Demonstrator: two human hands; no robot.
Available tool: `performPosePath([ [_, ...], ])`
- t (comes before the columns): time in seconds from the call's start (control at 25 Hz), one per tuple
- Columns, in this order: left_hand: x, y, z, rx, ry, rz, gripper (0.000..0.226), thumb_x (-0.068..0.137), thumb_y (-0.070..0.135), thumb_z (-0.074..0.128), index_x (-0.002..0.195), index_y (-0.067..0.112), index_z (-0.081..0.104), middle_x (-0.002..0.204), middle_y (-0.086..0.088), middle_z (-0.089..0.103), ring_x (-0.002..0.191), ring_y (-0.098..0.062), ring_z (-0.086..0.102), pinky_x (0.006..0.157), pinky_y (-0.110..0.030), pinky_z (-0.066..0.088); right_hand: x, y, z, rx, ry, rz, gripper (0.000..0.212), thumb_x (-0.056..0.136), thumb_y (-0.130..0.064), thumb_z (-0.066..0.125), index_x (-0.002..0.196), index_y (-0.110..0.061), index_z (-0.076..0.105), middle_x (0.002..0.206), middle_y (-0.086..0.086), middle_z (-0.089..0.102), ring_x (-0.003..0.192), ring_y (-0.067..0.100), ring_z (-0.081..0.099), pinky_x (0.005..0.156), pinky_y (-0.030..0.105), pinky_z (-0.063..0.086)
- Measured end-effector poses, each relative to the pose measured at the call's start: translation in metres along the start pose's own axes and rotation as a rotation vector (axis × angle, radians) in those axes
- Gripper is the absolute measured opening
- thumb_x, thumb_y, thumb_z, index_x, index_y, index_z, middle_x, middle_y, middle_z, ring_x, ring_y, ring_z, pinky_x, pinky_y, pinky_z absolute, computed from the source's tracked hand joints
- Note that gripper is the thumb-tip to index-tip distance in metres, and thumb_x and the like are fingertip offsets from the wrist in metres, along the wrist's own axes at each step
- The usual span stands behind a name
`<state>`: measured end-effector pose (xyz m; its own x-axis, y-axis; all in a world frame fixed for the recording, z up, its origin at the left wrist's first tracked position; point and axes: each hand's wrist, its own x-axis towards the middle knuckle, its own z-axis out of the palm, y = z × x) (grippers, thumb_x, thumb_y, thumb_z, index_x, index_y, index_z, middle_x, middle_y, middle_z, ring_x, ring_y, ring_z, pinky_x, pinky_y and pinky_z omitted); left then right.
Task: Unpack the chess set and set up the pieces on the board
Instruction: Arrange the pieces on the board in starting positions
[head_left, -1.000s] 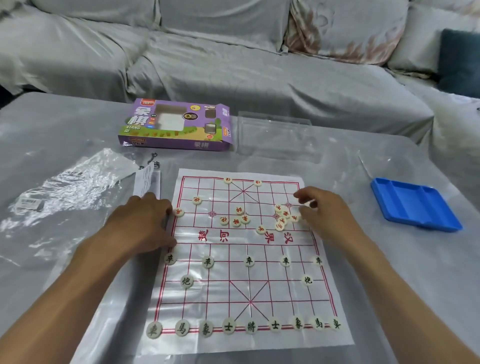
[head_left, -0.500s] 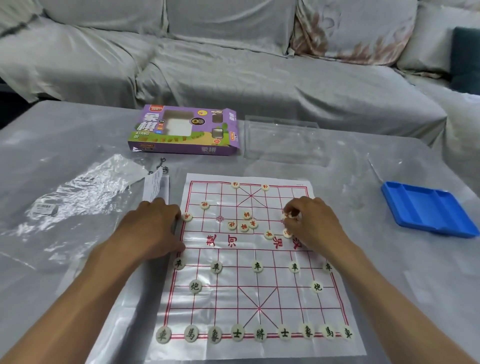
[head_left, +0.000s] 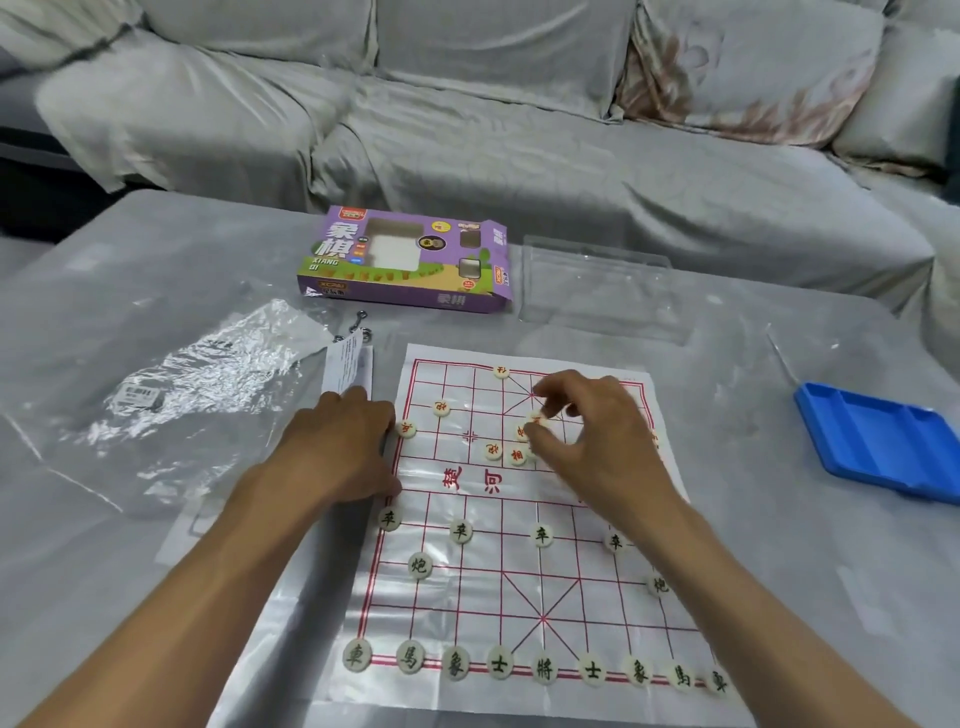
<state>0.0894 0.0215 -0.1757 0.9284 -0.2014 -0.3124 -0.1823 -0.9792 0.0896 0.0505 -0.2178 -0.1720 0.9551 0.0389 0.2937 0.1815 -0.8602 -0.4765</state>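
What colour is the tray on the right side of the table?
Blue tray, clearest in the head view.

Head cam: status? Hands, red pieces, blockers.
Left hand flat, pressing the board's left edge. Right hand pinching a red piece from the loose cluster. Green side fully set; red mostly unplaced. Nothing in the way.

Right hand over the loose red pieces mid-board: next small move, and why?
Probably lift one piece from the red cluster and set it on the far row. The right hand has its fingers curled over that cluster, the far row holds only one visible piece, and the left hand presses the board edge.
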Motion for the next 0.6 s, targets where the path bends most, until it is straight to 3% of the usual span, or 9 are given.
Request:
performPosePath([
  [0.12,-0.002,0.002,0.0,0.0,0.012,0.002,0.06,0.069,0.049,0.076,0.12,0.028,0.052,0.118,0.0,0.046,0.11,-0.023,0.047,0.078,-0.033,0.04,0.006,-0.026,0.032,-0.095,-0.137,-0.048,0.033,0.087,-0.034,0.065,0.119,-0.029,0.058,0.101,-0.012,0.065,0.093,0.009,0.043,0.083,0.027,0.033],
  [0.32,-0.004,0.005,-0.001,0.055,0.023,-0.002,0.061,0.075,0.046,0.074,0.125,0.024,0.048,0.124,-0.004,0.046,0.114,-0.025,0.046,0.082,-0.034,0.039,0.015,-0.033,0.068,-0.172,-0.148,0.002,0.035,0.088,-0.036,0.061,0.122,-0.03,0.057,0.112,-0.008,0.067,0.105,0.016,0.052,0.098,0.036,0.037],
  [0.6,-0.002,0.005,0.002,0.058,0.029,-0.011,0.056,0.078,0.04,0.071,0.126,0.023,0.047,0.126,-0.005,0.044,0.117,-0.025,0.045,0.078,-0.032,0.033,0.014,-0.025,0.075,-0.154,-0.131,0.111,0.032,0.088,-0.041,0.06,0.118,-0.031,0.056,0.107,-0.009,0.065,0.101,0.014,0.051,0.092,0.034,0.035],
])
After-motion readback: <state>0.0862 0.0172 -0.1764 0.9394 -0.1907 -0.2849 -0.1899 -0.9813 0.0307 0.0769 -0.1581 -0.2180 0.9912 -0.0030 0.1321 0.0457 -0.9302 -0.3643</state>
